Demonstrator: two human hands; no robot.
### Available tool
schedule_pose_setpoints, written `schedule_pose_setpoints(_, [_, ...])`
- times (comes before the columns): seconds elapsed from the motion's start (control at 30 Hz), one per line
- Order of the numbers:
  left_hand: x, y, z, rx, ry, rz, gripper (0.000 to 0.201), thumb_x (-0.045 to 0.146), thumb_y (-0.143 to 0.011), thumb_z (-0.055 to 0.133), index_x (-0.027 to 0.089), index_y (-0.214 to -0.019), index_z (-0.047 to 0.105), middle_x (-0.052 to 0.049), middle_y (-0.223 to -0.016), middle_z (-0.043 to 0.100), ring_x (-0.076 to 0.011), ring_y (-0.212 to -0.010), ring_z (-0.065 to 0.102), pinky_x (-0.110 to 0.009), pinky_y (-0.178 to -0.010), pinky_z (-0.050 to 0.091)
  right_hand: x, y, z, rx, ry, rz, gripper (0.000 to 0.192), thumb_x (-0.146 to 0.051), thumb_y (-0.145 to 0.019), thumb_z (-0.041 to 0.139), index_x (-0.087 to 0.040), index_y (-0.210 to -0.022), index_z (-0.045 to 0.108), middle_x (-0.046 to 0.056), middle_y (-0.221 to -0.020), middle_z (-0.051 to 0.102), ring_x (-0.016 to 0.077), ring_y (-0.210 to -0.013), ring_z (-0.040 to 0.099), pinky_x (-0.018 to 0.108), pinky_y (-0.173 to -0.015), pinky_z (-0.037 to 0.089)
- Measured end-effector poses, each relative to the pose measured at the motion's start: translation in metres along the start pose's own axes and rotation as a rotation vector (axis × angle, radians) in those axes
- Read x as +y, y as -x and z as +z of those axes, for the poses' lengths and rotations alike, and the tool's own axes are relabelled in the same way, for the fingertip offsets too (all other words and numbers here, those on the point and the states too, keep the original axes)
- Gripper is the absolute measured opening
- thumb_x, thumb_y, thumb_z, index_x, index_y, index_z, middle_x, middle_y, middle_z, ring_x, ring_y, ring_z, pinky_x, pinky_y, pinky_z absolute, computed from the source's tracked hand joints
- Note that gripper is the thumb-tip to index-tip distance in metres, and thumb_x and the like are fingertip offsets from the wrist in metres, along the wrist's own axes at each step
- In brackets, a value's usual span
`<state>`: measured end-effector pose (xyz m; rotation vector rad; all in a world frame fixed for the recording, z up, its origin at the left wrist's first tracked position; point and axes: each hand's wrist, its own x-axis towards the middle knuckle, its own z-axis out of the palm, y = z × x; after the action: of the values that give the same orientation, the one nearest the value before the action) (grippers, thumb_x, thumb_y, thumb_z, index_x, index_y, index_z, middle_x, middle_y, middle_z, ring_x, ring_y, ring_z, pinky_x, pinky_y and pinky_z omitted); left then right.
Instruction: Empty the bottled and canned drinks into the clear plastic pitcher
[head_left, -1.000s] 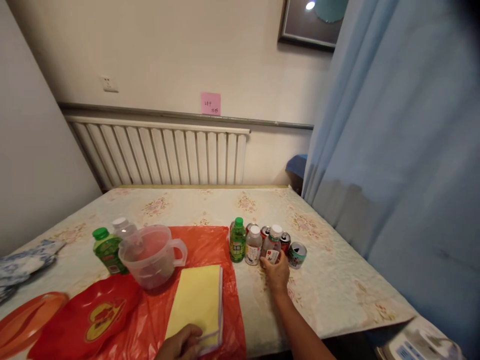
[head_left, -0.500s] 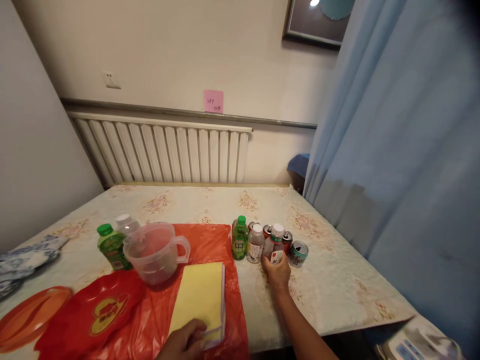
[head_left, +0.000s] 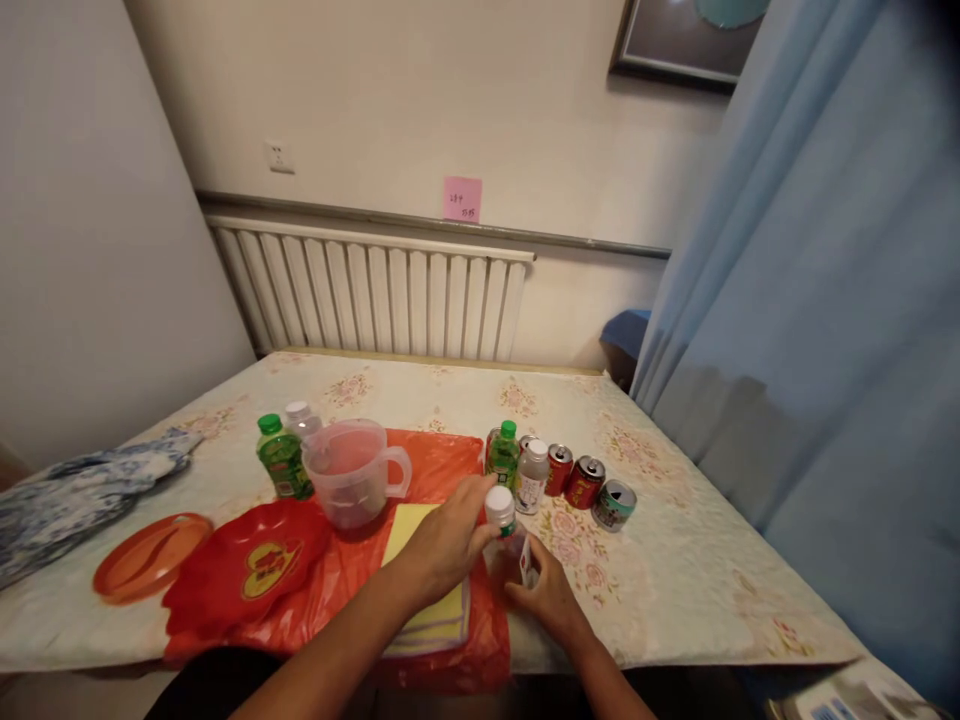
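Note:
A clear plastic bottle with a white cap [head_left: 500,504] stands upright or nearly so above the right edge of the red plastic sheet. My right hand [head_left: 551,598] is closed around its body from the right, covering part of the label. Beside the cap, on its left, is my left hand [head_left: 450,530], thumb and fingers apart; whether it touches the cap I cannot tell. Under my left forearm lies a yellow cloth [head_left: 442,615], folded on the red plastic sheet [head_left: 431,455].
Behind my hands stand a green bottle [head_left: 502,458], a white-capped bottle [head_left: 532,482], red cans [head_left: 585,484] and a teal can [head_left: 615,506]. Leftward are a clear jug [head_left: 349,480], another green bottle [head_left: 283,460], a red plate [head_left: 225,590] and an orange lid [head_left: 146,560].
My right hand has brought the white-capped bottle from beside the cans toward me and left. My left hand has left the yellow cloth and come up to the bottle's cap. The view has shifted left.

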<state>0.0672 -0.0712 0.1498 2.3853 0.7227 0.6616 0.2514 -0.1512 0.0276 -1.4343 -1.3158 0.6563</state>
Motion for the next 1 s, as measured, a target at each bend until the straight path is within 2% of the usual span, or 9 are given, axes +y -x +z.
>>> schedule_pose_setpoints(0.1, [0.009,-0.006,-0.011,-0.135,-0.169,0.061,0.038,0.019,-0.092,0.046,0.023,-0.129,0.050,-0.009,-0.123,0.057,-0.0228,-0.112,0.056,-0.035,-0.096,0.045,0.001,0.005,0.003,-0.087,-0.019,0.007,0.057,-0.015,-0.060,0.066,-0.018,-0.117,0.061,0.005,-0.110,0.072,0.0256,-0.099,0.066,0.038,-0.093,0.051])
schedule_pose_setpoints(0.2, [0.015,-0.005,-0.015,-0.202,-0.297,0.033,0.026,0.019,-0.092,0.048,0.021,-0.115,0.058,-0.008,-0.108,0.061,-0.0226,-0.101,0.059,-0.032,-0.087,0.047,0.005,0.010,0.005,-0.125,-0.035,0.021,0.063,-0.014,-0.060,0.064,-0.017,-0.122,0.059,0.007,-0.120,0.070,0.0271,-0.109,0.064,0.041,-0.100,0.047])
schedule_pose_setpoints(0.3, [0.018,-0.003,-0.014,-0.184,-0.380,0.003,0.016,0.026,-0.092,0.050,0.020,-0.103,0.059,-0.008,-0.103,0.063,-0.0234,-0.097,0.061,-0.032,-0.083,0.047,0.007,0.013,0.006,-0.138,-0.035,0.033,0.069,-0.014,-0.060,0.064,-0.017,-0.128,0.055,0.008,-0.127,0.066,0.0279,-0.117,0.060,0.044,-0.106,0.042])
schedule_pose_setpoints(0.4, [0.018,-0.003,-0.010,-0.132,-0.453,-0.063,0.019,0.036,-0.090,0.054,0.019,-0.097,0.060,-0.009,-0.098,0.066,-0.0253,-0.091,0.064,-0.033,-0.078,0.047,0.005,0.015,0.009,-0.123,-0.011,0.033,0.071,-0.013,-0.059,0.066,-0.018,-0.129,0.055,0.008,-0.127,0.067,0.0284,-0.117,0.060,0.045,-0.106,0.043])
schedule_pose_setpoints(0.57, [0.019,-0.002,-0.004,-0.024,-0.478,-0.256,0.028,0.046,-0.088,0.055,0.020,-0.095,0.061,-0.010,-0.090,0.069,-0.0275,-0.084,0.067,-0.035,-0.075,0.048,0.000,0.015,0.016,-0.081,0.041,-0.003,0.058,-0.013,-0.060,0.066,-0.019,-0.118,0.061,0.006,-0.115,0.071,0.0266,-0.104,0.064,0.038,-0.094,0.050])
schedule_pose_setpoints(0.67, [0.019,0.004,-0.009,-0.011,-0.438,-0.312,0.033,0.049,-0.089,0.054,0.018,-0.100,0.061,-0.013,-0.096,0.069,-0.0302,-0.090,0.067,-0.038,-0.078,0.048,-0.006,0.011,0.017,-0.090,0.065,-0.021,0.052,-0.014,-0.061,0.065,-0.018,-0.113,0.062,0.005,-0.108,0.072,0.0253,-0.098,0.065,0.035,-0.089,0.051])
schedule_pose_setpoints(0.83, [0.007,0.019,-0.032,-0.091,-0.192,0.020,0.049,0.027,-0.086,0.062,0.021,-0.132,0.048,-0.010,-0.131,0.056,-0.0258,-0.122,0.051,-0.037,-0.101,0.042,-0.022,0.000,0.014,-0.161,0.073,-0.056,0.049,-0.014,-0.063,0.065,-0.017,-0.112,0.063,0.005,-0.103,0.072,0.0241,-0.091,0.065,0.033,-0.084,0.052])
schedule_pose_setpoints(0.9, [-0.001,0.024,-0.039,-0.134,-0.150,0.111,0.041,0.019,-0.089,0.054,0.025,-0.129,0.051,-0.006,-0.127,0.059,-0.0224,-0.119,0.051,-0.034,-0.100,0.041,-0.028,-0.004,0.014,-0.192,0.085,-0.062,0.049,-0.015,-0.064,0.066,-0.018,-0.113,0.063,0.005,-0.104,0.072,0.0241,-0.092,0.065,0.033,-0.084,0.052])
schedule_pose_setpoints(1.0, [-0.008,0.030,-0.046,-0.140,-0.191,0.095,0.027,0.019,-0.093,0.047,0.025,-0.117,0.058,-0.005,-0.113,0.064,-0.0219,-0.107,0.056,-0.034,-0.092,0.044,-0.034,-0.008,0.014,-0.231,0.119,-0.077,0.054,-0.016,-0.064,0.068,-0.018,-0.118,0.063,0.005,-0.108,0.071,0.0250,-0.094,0.064,0.035,-0.087,0.051])
